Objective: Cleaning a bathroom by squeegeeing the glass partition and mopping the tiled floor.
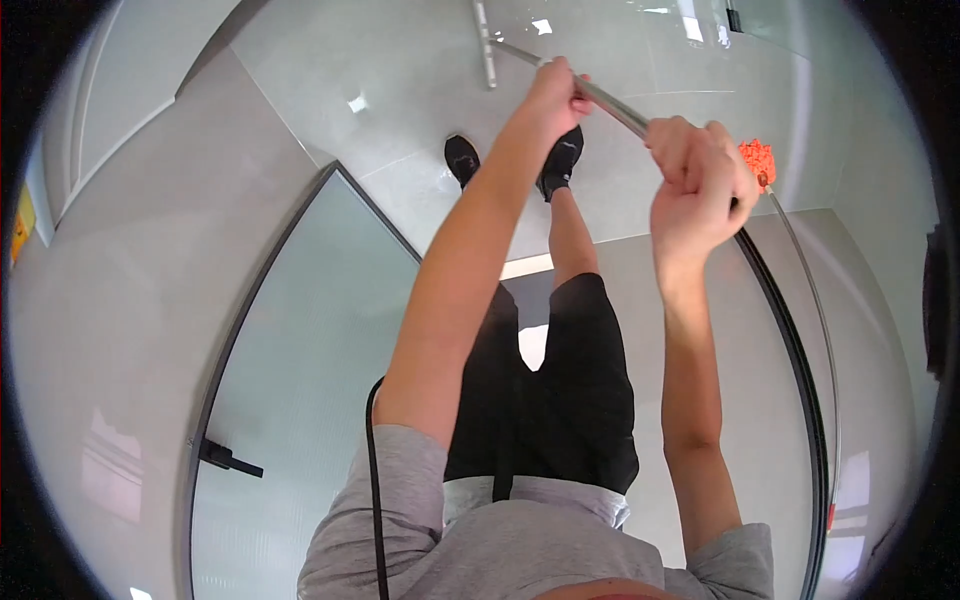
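Note:
My left hand (pixel 559 97) grips the metal pole (pixel 616 106) of a floor squeegee partway down its length. Closer to me, my right hand (pixel 697 184) is closed around the pole's upper end. The pole slants away to the left, down to the narrow squeegee head (pixel 486 45), which appears to rest on the grey tiled floor (pixel 405 90). Just past my right hand is an orange chenille mop head (pixel 757 159), partly hidden by that hand. My feet in black shoes (pixel 562 159) stand on the tiles, behind the pole.
At my left stands a frosted glass door (pixel 300 360) with a black frame and a black lever handle (pixel 229 457). A black door frame edge (pixel 791 360) and the thin mop handle (pixel 814 300) run along the right. A white fixture (pixel 142 82) occupies the upper left.

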`<state>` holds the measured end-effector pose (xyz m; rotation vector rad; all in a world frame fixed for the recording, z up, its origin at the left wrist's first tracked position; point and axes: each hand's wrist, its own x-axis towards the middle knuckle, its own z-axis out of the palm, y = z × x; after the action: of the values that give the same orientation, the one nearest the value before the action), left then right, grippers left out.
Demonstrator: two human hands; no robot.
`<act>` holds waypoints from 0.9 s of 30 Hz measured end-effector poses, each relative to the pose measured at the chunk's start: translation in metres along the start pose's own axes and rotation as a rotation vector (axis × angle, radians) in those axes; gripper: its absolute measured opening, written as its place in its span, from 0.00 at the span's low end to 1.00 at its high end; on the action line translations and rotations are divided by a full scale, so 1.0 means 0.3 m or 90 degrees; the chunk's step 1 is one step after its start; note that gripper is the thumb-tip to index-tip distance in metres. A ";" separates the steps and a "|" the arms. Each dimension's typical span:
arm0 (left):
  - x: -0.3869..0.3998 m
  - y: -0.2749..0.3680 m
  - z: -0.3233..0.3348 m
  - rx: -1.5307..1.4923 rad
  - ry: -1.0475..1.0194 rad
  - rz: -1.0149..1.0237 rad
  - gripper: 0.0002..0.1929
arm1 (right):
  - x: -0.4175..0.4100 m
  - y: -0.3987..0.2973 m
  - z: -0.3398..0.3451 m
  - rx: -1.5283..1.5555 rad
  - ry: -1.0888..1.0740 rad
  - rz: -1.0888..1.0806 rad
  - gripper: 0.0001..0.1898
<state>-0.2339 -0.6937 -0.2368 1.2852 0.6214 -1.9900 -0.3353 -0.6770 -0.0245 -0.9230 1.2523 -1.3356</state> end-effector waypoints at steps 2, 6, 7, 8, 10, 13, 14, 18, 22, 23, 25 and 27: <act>0.021 -0.054 0.089 0.000 0.000 0.003 0.06 | 0.037 -0.020 -0.077 0.011 0.024 -0.017 0.18; 0.029 -0.172 0.192 0.025 -0.009 -0.006 0.06 | 0.027 -0.045 -0.193 0.031 0.069 -0.020 0.17; 0.029 -0.197 0.197 0.053 -0.003 -0.002 0.06 | 0.006 -0.065 -0.183 0.034 0.067 -0.013 0.17; 0.032 -0.219 0.206 0.038 -0.046 -0.027 0.06 | -0.015 -0.091 -0.160 -0.051 0.058 -0.031 0.16; 0.020 -0.261 0.213 0.018 -0.084 -0.049 0.06 | -0.059 -0.134 -0.075 -0.228 0.067 -0.036 0.16; -0.086 -0.303 0.210 -0.025 -0.052 -0.034 0.07 | -0.078 -0.153 -0.096 -0.111 0.229 -0.060 0.17; -0.130 -0.281 0.188 -0.011 -0.039 0.024 0.08 | -0.072 -0.158 -0.125 -0.115 0.219 -0.056 0.17; -0.288 -0.050 -0.130 0.004 0.030 0.205 0.11 | -0.107 -0.090 -0.009 0.172 0.069 0.104 0.19; -0.430 0.312 -0.594 0.014 0.082 0.255 0.11 | -0.245 0.123 0.361 0.213 -0.037 0.204 0.18; -0.468 0.410 -0.729 0.009 0.134 0.273 0.08 | -0.314 0.199 0.511 0.162 -0.023 0.157 0.16; -0.453 0.515 -0.932 -0.031 0.120 0.263 0.06 | -0.386 0.318 0.664 0.186 -0.145 0.131 0.16; -0.440 0.573 -1.041 -0.036 0.193 0.242 0.04 | -0.450 0.407 0.779 0.183 -0.179 0.119 0.16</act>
<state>0.1180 -0.5505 -0.2455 1.5549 0.5214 -1.4761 -0.0648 -0.5770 -0.0920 -0.7411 0.8806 -1.1562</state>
